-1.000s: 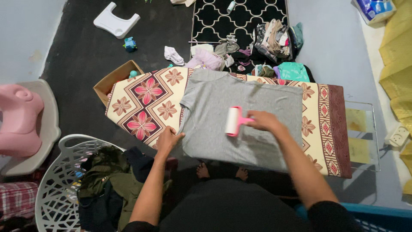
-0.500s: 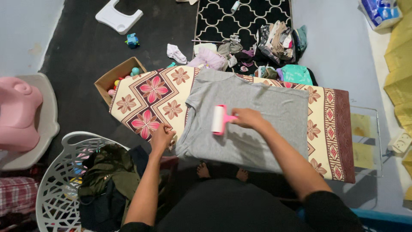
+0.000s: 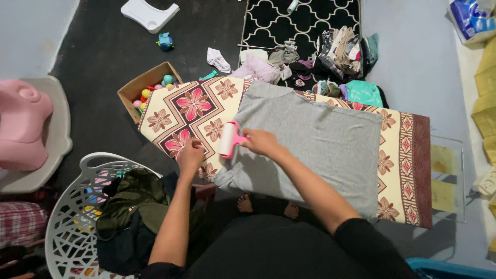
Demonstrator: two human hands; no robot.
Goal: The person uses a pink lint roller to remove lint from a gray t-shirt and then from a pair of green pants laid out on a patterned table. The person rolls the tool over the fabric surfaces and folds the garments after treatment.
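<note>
Head view: right hand (image 3: 261, 142) closed around pink lint roller (image 3: 228, 140) handle, roller at left sleeve edge of grey T-shirt (image 3: 315, 139) spread on floral-covered board (image 3: 398, 155). Left hand (image 3: 190, 155) on board cover, fingers curled, apparently pinching fabric.

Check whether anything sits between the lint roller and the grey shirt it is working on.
Nothing visible does. The right hand holds the pink lint roller at the left edge of the grey shirt, which lies flat on the patterned board. The left hand rests on the board beside the shirt, clear of the roller.
</note>
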